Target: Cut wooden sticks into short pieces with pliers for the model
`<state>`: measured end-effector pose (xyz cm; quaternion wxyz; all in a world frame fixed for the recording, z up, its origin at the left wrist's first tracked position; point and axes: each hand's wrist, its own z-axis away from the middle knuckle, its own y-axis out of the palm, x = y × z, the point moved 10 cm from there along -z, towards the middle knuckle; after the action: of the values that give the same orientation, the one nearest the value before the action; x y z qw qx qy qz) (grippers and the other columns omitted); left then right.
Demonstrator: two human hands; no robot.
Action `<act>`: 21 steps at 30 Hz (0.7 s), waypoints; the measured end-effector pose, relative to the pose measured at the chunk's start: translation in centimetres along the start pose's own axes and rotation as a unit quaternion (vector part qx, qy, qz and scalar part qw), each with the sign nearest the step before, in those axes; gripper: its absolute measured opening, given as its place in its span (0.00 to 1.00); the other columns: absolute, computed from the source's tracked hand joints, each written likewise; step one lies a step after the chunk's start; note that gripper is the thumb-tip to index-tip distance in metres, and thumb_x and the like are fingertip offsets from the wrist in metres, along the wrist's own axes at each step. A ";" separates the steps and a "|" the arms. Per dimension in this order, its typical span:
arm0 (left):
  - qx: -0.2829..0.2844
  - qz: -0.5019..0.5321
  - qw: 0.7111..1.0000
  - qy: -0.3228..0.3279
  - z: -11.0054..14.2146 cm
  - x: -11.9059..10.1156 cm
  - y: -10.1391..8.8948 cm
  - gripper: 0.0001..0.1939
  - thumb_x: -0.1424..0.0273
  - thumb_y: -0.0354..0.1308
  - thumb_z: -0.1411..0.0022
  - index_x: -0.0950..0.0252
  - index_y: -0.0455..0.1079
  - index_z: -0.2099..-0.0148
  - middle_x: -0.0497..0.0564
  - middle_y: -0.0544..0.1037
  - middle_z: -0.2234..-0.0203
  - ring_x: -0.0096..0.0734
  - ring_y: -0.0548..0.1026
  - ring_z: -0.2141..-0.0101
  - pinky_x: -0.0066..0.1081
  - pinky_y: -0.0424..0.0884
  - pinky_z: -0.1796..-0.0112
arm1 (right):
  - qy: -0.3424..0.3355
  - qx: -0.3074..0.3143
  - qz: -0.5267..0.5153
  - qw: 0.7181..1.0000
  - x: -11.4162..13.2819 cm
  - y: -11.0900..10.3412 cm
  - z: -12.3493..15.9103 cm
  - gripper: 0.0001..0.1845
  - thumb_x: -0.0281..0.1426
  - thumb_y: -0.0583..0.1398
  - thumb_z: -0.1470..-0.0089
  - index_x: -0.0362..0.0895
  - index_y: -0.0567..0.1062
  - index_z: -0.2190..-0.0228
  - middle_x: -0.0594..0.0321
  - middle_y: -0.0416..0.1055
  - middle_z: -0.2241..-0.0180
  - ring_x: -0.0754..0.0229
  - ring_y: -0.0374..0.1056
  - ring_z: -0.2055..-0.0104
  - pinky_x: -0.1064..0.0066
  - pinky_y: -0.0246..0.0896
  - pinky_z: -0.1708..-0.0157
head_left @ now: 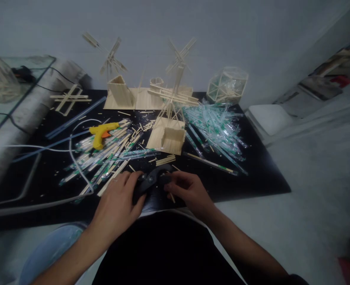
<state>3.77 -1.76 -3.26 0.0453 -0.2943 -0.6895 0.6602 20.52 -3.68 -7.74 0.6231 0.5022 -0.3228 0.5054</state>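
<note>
My left hand is wrapped round the handles of a black hand cutter at the table's front edge. Between the fingers of my right hand is a thin wooden stick, held at the cutter's jaws; its lower end sticks out below the fingers. Just beyond the cutter lie several short cut sticks. Behind them stands a windmill model of sticks on a square wooden base, its crossed blades raised above it.
A yellow glue gun rests on wrapped chopsticks at left, its white cord looping forward. A heap of green-and-clear wrappers lies at right. More windmill models stand along the wall. A bucket is below the table's front left.
</note>
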 end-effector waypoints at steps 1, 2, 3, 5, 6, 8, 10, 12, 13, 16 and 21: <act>0.001 -0.006 1.000 0.004 0.1 -0.1 0.1 0.20 0.65 0.53 0.36 0.66 0.66 0.44 0.59 0.74 0.55 0.49 0.75 0.56 0.48 0.73 0.54 | 0.000 0.000 0.007 1.000 0.0 0.0 0.0 0.13 0.36 0.72 0.53 0.43 0.82 0.66 0.69 0.71 0.77 0.66 0.66 0.76 0.71 0.63 0.71; 0.004 -0.010 1.000 0.006 0.1 -0.2 0.2 0.20 0.65 0.53 0.36 0.66 0.66 0.44 0.59 0.74 0.56 0.49 0.75 0.56 0.47 0.73 0.55 | -0.002 -0.001 0.013 1.000 0.1 0.0 0.0 0.12 0.36 0.72 0.53 0.43 0.81 0.67 0.68 0.71 0.77 0.66 0.66 0.76 0.71 0.62 0.71; 0.007 -0.012 1.000 0.005 0.1 -0.3 0.4 0.19 0.65 0.53 0.36 0.66 0.66 0.44 0.59 0.74 0.56 0.49 0.75 0.57 0.46 0.73 0.56 | -0.005 -0.003 0.020 1.000 0.2 -0.1 0.0 0.11 0.35 0.72 0.53 0.43 0.81 0.68 0.68 0.72 0.77 0.66 0.66 0.75 0.72 0.61 0.71; 0.013 -0.016 1.000 -0.005 0.1 -0.2 0.6 0.19 0.65 0.53 0.36 0.66 0.65 0.45 0.59 0.75 0.57 0.48 0.76 0.58 0.45 0.74 0.58 | -0.009 -0.002 0.029 1.000 0.4 -0.1 0.0 0.10 0.36 0.71 0.52 0.42 0.80 0.71 0.68 0.72 0.77 0.66 0.66 0.75 0.72 0.60 0.72; 0.018 -0.017 1.000 -0.012 0.1 -0.1 0.7 0.18 0.65 0.53 0.36 0.66 0.65 0.46 0.59 0.75 0.57 0.47 0.76 0.59 0.43 0.74 0.59 | -0.010 0.000 0.030 0.999 0.5 -0.1 0.0 0.11 0.36 0.71 0.52 0.42 0.79 0.73 0.68 0.71 0.77 0.66 0.66 0.75 0.73 0.59 0.72; 0.035 -0.021 0.999 -0.026 0.1 0.1 1.0 0.16 0.65 0.52 0.35 0.64 0.65 0.47 0.57 0.76 0.58 0.46 0.78 0.61 0.40 0.74 0.62 | -0.010 0.005 0.033 0.999 0.6 0.0 0.0 0.13 0.37 0.71 0.52 0.42 0.77 0.76 0.68 0.70 0.78 0.66 0.65 0.76 0.73 0.57 0.73; 0.054 -0.028 0.997 -0.037 0.1 0.2 1.2 0.14 0.67 0.52 0.36 0.63 0.65 0.49 0.56 0.77 0.60 0.44 0.79 0.63 0.38 0.73 0.65 | -0.011 0.009 0.035 0.999 0.7 0.1 0.0 0.14 0.37 0.71 0.52 0.41 0.76 0.77 0.68 0.69 0.80 0.67 0.63 0.77 0.74 0.56 0.74; 0.082 -0.039 0.995 -0.050 0.1 0.3 1.5 0.11 0.67 0.52 0.36 0.62 0.65 0.51 0.54 0.78 0.62 0.43 0.80 0.64 0.36 0.71 0.67 | -0.012 0.010 0.040 0.999 0.7 0.1 0.0 0.15 0.37 0.71 0.51 0.41 0.75 0.78 0.68 0.69 0.80 0.67 0.62 0.78 0.75 0.55 0.75; 0.097 -0.047 0.992 -0.059 0.1 0.4 1.7 0.10 0.68 0.52 0.36 0.61 0.65 0.52 0.53 0.78 0.63 0.43 0.80 0.65 0.35 0.70 0.68 | -0.011 0.010 0.043 0.999 0.6 0.1 -0.1 0.15 0.37 0.70 0.51 0.41 0.75 0.78 0.68 0.69 0.81 0.67 0.62 0.78 0.75 0.55 0.75; 0.136 -0.070 0.985 -0.077 0.2 0.6 2.4 0.08 0.68 0.52 0.36 0.61 0.66 0.54 0.53 0.80 0.64 0.44 0.81 0.67 0.34 0.67 0.71 | -0.003 0.008 0.048 0.999 0.2 0.0 -0.2 0.14 0.38 0.70 0.51 0.41 0.77 0.77 0.68 0.70 0.80 0.67 0.64 0.77 0.75 0.56 0.75; 0.158 -0.065 0.980 -0.103 0.2 1.3 3.4 0.10 0.67 0.52 0.35 0.62 0.68 0.54 0.54 0.81 0.67 0.46 0.81 0.70 0.34 0.65 0.72 | 0.013 -0.004 0.036 0.999 -0.9 -0.5 -0.4 0.14 0.40 0.72 0.54 0.42 0.82 0.71 0.66 0.75 0.75 0.65 0.67 0.75 0.73 0.62 0.73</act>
<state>3.82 -1.49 -6.87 0.0630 -0.1688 -0.5949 0.7833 20.69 -3.60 -8.85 0.6106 0.4816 -0.3342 0.5325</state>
